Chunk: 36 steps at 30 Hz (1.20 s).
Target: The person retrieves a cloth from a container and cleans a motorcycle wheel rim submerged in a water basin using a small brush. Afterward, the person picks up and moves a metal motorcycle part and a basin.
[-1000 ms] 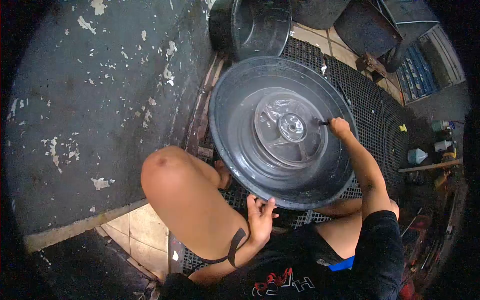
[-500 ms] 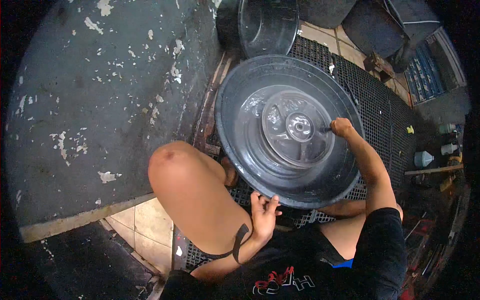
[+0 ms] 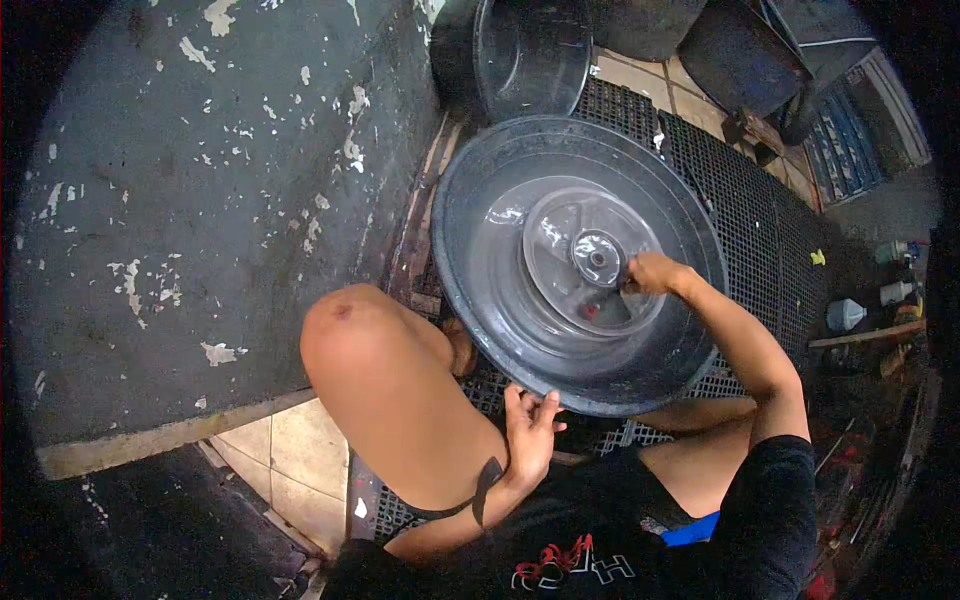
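Observation:
A large dark grey plastic basin (image 3: 690, 350) stands in front of me, tilted slightly. Inside it sits a round, clear wheel-like disc (image 3: 560, 240) with a raised hub and spokes, wet and shiny. My right hand (image 3: 657, 274) is closed over the disc's right side, close to the hub. Its fingers hide most of what it holds; something dark shows at the fingertips, and a small red spot appears below on the disc. At the basin's near rim, my left hand (image 3: 530, 430) grips the edge with bent fingers and thumb.
Behind the basin is a black tub (image 3: 535, 60). Black perforated mats (image 3: 745, 200) cover the floor. A grey bench with peeling paint (image 3: 200, 250) rises on the left. Bottles and a white funnel-like container (image 3: 846, 315) stand at the right.
My right hand has moved left and slightly down, from the disc's outer edge toward its hub. A red spot now shows on the disc. My left hand stays at the rim.

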### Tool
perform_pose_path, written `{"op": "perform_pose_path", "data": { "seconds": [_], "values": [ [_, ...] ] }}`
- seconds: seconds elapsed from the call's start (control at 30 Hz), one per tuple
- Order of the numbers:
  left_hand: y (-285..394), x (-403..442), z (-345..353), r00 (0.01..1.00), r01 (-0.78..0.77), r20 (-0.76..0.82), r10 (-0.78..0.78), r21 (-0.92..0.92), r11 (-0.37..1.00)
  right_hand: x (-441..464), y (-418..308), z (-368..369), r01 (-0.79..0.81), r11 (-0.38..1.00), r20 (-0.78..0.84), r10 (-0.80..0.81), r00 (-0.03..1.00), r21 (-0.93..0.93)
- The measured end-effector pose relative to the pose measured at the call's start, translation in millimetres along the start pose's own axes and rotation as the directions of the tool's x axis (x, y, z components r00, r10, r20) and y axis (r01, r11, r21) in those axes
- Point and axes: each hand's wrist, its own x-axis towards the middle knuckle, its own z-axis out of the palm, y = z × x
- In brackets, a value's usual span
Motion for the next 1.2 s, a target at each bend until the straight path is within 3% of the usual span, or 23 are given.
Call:
{"op": "perform_pose_path", "data": {
  "seconds": [0.07,0.17,0.2,0.33,0.47,0.57,0.7,0.83,0.97,1.2],
  "values": [
    [-0.1,-0.6,0.2,1.000,0.003,0.000,-0.003,-0.001,1.000,-10.2,-32.0,-43.7,-0.037,0.998,0.009,0.037,0.999,-0.047],
    [0.5,-0.5,0.5,1.000,0.008,-0.001,-0.009,-0.001,1.000,-3.3,12.0,-14.9,-0.077,0.984,-0.239,0.037,0.970,-0.161],
    [1.4,-0.9,1.0,1.000,0.009,-0.002,-0.009,-0.004,1.000,-25.0,-18.7,-52.4,-0.024,1.000,-0.261,0.025,0.965,0.008],
    [1.9,-2.0,1.0,1.000,0.015,0.000,-0.015,-0.027,1.000,-43.7,-20.3,-61.8,-0.230,0.965,-0.222,0.198,0.955,-0.127],
    [4.6,-3.0,2.8,1.000,0.013,0.003,-0.013,-0.007,1.000,-66.2,-25.9,-56.1,-0.212,0.937,-0.357,0.104,0.928,-0.278],
    [7.3,-4.1,4.6,1.000,0.019,-0.006,-0.018,0.015,1.000,-65.1,-1.5,-28.4,-0.246,0.913,-0.349,0.126,0.929,-0.325],
    [3.5,-3.7,4.5,0.999,0.035,-0.034,-0.033,0.063,0.997,-84.3,3.2,-6.5,-0.251,0.951,-0.379,0.169,0.910,-0.179],
    [-3.0,-1.9,2.5,1.000,-0.012,-0.020,0.013,0.054,0.998,-90.7,10.3,21.7,-0.272,0.948,-0.321,0.210,0.923,-0.163],
    [-3.6,-4.1,3.0,0.999,-0.008,-0.052,0.012,0.074,0.997,-93.6,2.5,25.7,-0.214,0.944,-0.463,0.076,0.883,-0.253],
    [-3.1,-4.7,4.4,0.998,0.008,-0.060,-0.004,0.078,0.997,-80.1,-1.7,59.7,-0.225,0.961,-0.504,0.114,0.856,-0.164]
  ]
}}
